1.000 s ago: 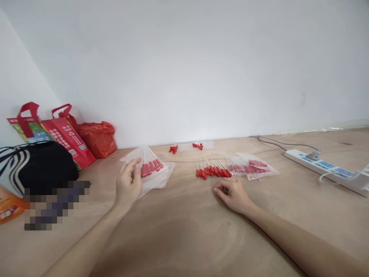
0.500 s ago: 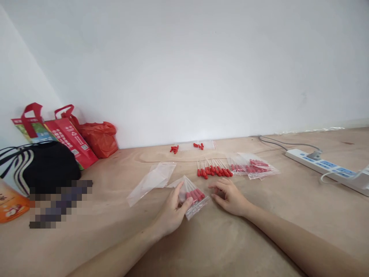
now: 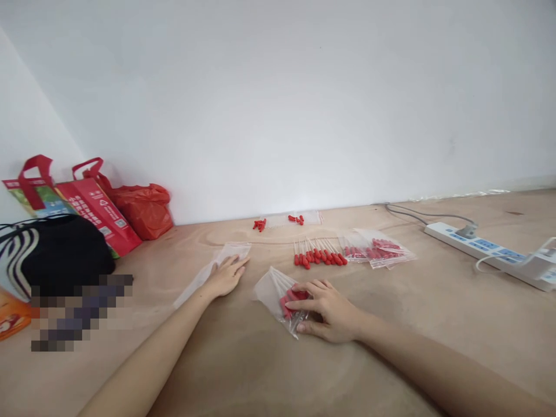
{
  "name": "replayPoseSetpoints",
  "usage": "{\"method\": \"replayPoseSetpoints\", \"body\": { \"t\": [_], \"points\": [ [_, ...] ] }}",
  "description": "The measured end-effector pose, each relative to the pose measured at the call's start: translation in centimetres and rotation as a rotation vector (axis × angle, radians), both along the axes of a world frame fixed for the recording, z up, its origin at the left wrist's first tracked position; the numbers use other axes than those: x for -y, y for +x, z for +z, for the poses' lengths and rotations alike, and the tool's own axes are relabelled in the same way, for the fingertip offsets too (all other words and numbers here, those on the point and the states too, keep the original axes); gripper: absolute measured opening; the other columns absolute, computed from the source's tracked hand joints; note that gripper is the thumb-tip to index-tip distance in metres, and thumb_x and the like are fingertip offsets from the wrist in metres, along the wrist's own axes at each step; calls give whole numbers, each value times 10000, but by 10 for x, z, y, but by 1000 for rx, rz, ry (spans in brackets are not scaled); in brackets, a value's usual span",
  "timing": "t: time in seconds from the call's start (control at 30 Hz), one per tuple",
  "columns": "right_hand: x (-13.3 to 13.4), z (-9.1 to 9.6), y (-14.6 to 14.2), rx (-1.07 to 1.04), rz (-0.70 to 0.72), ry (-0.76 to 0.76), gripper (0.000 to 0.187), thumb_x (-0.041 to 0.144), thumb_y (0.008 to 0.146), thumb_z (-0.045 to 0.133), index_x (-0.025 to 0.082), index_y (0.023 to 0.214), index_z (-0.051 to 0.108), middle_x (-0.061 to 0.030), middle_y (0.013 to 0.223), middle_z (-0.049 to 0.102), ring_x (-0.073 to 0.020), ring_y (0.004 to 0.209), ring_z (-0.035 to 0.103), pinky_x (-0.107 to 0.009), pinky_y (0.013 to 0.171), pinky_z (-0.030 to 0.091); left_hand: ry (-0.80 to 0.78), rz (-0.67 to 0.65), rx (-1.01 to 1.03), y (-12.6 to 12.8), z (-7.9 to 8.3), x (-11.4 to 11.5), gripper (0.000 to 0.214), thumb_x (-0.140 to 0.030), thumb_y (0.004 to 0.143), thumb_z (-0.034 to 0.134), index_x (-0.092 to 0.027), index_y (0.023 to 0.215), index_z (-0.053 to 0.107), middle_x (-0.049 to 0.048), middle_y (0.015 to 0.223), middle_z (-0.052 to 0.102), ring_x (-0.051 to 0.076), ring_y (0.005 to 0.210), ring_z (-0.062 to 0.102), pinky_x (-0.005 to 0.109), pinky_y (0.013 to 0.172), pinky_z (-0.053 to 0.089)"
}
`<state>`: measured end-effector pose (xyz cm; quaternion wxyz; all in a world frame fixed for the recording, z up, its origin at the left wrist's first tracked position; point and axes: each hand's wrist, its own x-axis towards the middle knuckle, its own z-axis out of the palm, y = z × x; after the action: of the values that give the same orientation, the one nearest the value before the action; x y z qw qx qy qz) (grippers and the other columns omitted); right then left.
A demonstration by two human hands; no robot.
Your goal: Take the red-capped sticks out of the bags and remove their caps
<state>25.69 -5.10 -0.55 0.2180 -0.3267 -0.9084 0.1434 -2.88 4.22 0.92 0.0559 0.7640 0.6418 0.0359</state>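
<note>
Since half a second ago, the left hand (image 3: 226, 277) has gone from the filled zip bag (image 3: 268, 288) to some flat clear bags (image 3: 237, 249), and the right hand (image 3: 332, 313) has reached the filled one. Wooden tabletop (image 3: 243, 370) lies under both. At far left, a red carrier bag (image 3: 89, 202) bears pale Chinese characters too small to read surely, plus a square code (image 3: 120, 223); no brand is legible on the orange packet (image 3: 14, 317). Left fingers lie spread over the clear bags, visibly grasping nothing. The filled zip bag sits between the hands, just left of the right fingers, the nearer ones; its long axis slants from far left to near right. Right fingertips rest over its red heads (image 3: 285, 308), thumb apart at the near end; whether they pinch the film, I cannot tell.
</note>
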Motion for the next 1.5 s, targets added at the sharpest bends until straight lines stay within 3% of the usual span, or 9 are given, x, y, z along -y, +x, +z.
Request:
{"method": "replayPoseSetpoints", "body": {
  "t": [0.13,0.23,0.33,0.47,0.6,0.83,0.97,1.2,1.5],
  "points": [
    [-10,0,16,-109,51,-92,389,447,780,511,282,1129,551,-63,1247,473,-207,1151,417,-379,951,310,31,119,-34,-33,0,0,448,-251,853,258,-234,1274,409,134,1375,312,296,1262,276,568,957,227],
    [-16,3,24,-236,90,-182,335,393,862,376,229,1062,588,-65,1195,521,-166,1135,444,-326,953,332,224,101,-33,-27,3,14,439,-279,849,291,-151,1230,467,170,1362,312,328,1278,217,567,977,200],
    [-22,1,30,-307,-59,-176,320,365,869,356,198,956,615,-66,1038,598,-156,993,528,-306,869,392,309,-270,84,7,9,37,417,-338,859,322,-154,1187,501,126,1331,375,254,1271,258,437,1036,218],
    [-28,-8,38,-243,-424,-124,249,383,790,475,181,743,613,-42,726,615,-155,695,542,-295,665,413,62,-651,160,55,12,63,482,-431,845,389,-276,1299,349,34,1421,234,225,1304,185,403,1047,228],
    [-25,-11,35,-179,-526,-142,293,466,746,501,192,751,605,-27,716,605,-157,683,528,-286,621,370,-90,-585,159,67,4,69,701,-533,798,423,-221,1372,169,87,1451,78,273,1319,64,453,1047,191],
    [-18,-6,20,-75,-577,-93,348,513,676,581,211,849,589,-23,836,601,-185,817,528,-313,688,325,-123,-594,56,62,1,98,666,-563,831,317,-277,1372,54,88,1437,-54,322,1300,-65,577,1009,26],
    [-21,-8,24,-88,-655,-134,257,456,729,540,213,781,602,-32,837,603,-195,850,519,-340,716,323,-74,-575,54,74,9,99,604,-549,840,306,-290,1365,156,68,1450,56,297,1314,-29,576,1016,-6],
    [-14,-10,21,-148,-568,-228,277,430,784,455,234,691,628,-43,996,582,-242,995,462,-462,817,289,-45,-675,225,110,6,76,569,-471,813,437,-226,1316,329,86,1412,249,253,1298,194,443,1044,215],
    [-10,-9,21,-198,-448,-275,144,284,755,491,255,735,631,-23,1001,578,-217,996,470,-473,877,248,14,-605,332,103,-5,72,497,-424,835,413,-224,1289,371,61,1342,380,219,1224,344,376,1010,304]
  ]
}}
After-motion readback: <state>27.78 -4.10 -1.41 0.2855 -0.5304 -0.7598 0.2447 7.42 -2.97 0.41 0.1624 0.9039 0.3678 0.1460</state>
